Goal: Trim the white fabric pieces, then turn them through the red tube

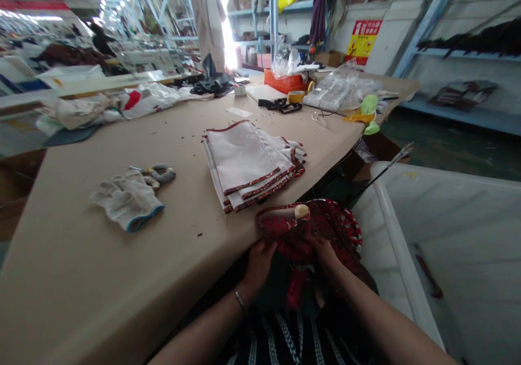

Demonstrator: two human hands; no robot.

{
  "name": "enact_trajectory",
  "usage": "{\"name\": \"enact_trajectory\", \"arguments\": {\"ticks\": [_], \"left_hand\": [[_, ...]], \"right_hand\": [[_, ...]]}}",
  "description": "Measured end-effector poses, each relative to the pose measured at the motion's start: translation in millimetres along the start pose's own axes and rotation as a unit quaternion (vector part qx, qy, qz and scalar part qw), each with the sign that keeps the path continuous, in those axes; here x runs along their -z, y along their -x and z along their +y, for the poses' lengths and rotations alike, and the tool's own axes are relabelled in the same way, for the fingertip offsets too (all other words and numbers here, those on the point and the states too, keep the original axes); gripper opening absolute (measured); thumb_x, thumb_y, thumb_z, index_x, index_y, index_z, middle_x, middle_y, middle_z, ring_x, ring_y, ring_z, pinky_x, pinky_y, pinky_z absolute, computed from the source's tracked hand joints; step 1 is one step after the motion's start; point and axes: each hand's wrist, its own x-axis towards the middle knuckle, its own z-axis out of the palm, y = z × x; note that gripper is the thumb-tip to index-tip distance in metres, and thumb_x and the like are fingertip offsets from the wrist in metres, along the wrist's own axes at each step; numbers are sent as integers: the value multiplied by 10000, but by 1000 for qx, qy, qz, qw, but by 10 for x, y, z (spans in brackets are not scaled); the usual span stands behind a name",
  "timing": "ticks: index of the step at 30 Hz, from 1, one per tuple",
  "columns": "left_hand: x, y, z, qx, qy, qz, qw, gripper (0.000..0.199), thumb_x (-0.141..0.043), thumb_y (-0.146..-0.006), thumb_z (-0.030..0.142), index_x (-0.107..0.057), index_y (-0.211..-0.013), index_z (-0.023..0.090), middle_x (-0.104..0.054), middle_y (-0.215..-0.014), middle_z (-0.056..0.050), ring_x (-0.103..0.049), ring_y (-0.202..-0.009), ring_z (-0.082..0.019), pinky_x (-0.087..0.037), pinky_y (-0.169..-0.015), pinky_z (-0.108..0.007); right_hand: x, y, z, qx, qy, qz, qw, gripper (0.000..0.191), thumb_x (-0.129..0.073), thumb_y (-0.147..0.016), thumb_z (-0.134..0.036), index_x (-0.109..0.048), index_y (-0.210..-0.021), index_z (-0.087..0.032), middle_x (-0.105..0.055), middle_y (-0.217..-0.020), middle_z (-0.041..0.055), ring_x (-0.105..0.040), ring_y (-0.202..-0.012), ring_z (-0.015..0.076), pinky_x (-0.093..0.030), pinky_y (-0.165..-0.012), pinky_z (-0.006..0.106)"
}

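Observation:
Just off the table's front edge, my left hand (259, 262) pinches the near left edge of a dark red patterned cloth (285, 237). My right hand (325, 252) is closed on the same cloth farther right, and its fingertips are partly hidden in the folds. A pale lining shows along the cloth's top, beside a small beige rounded thing (302, 211) whose kind I cannot make out. More dark red cloth hangs to the right of my right hand. Beyond my hands, a stack of folded white cloth pieces (244, 161) with red patterned edging lies on the table (179, 256).
Work gloves (128, 199) lie at the left. Farther back are an orange tray (280, 81), a tape roll (296, 96), clear plastic bags (344, 88) and yellow-handled scissors (360, 117). A large white bin (451, 202) stands close on the right.

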Motion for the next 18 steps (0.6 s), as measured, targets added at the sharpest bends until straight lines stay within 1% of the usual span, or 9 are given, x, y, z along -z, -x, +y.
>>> {"name": "enact_trajectory", "arguments": {"ticks": [2,5,8,10,11,12,14,16,18], "left_hand": [[10,8,-25,8,39,-27,999,295,-723,-691,314,-728,-934,146,-751,-980,-81,-672,-941,-250,-482,-947,-414],[-62,-45,127,-12,88,-48,995,268,-736,-677,306,-736,-895,150,-756,-933,-66,-678,-887,-233,-501,-920,-400],[-115,-60,509,-62,77,-87,991,203,-714,-715,303,-754,-843,151,-753,-857,-41,-666,-822,-208,-516,-873,-361],[-116,-11,888,-102,43,-150,982,184,-709,-740,292,-759,-850,154,-746,-835,-29,-654,-790,-190,-521,-840,-338],[-113,25,1103,-132,28,-186,973,168,-719,-737,286,-760,-837,157,-741,-827,-27,-649,-786,-185,-520,-841,-333],[-113,63,1326,-158,16,-240,958,157,-727,-735,280,-763,-833,163,-738,-843,-30,-648,-802,-187,-516,-859,-337],[-118,121,1751,-180,5,-326,928,120,-726,-739,302,-757,-763,189,-725,-819,-33,-649,-796,-193,-525,-836,-339],[-109,131,2086,-176,-19,-347,921,127,-733,-737,333,-745,-729,207,-718,-825,-41,-656,-849,-216,-517,-864,-360],[-42,77,2287,-188,-16,-312,931,175,-707,-759,387,-733,-736,216,-717,-831,-48,-662,-868,-229,-525,-853,-383]], "right_hand": [[-4,20,42,1,-4,-9,1000,270,-558,-945,-380,-626,-1006,-126,-651,-942,37,-637,-803,153,-546,-734,334],[48,64,-86,44,-18,-20,999,353,-567,-909,-464,-639,-1057,-152,-669,-1040,87,-644,-943,214,-531,-830,393],[206,145,-440,113,-40,-28,992,569,-597,-803,-592,-597,-1213,-198,-606,-1272,117,-541,-1208,272,-455,-992,398],[340,210,-805,163,-62,-72,982,723,-651,-726,-617,-524,-1318,-222,-560,-1352,88,-487,-1275,265,-419,-1039,369],[399,240,-1022,184,-74,-113,974,761,-685,-699,-601,-507,-1336,-225,-578,-1332,80,-512,-1248,263,-428,-1028,367],[445,266,-1254,202,-91,-178,959,759,-715,-687,-566,-512,-1330,-216,-622,-1267,85,-566,-1176,269,-457,-989,382],[491,307,-1728,219,-106,-279,929,634,-774,-664,-458,-600,-1209,-187,-704,-1076,75,-649,-980,260,-501,-905,399],[497,340,-2147,243,-108,-289,920,498,-824,-608,-356,-664,-1046,-182,-725,-886,34,-663,-815,227,-523,-833,378],[536,379,-2437,263,-153,-223,926,381,-820,-603,-340,-674,-927,-201,-706,-770,-3,-644,-674,189,-538,-733,350]]}}
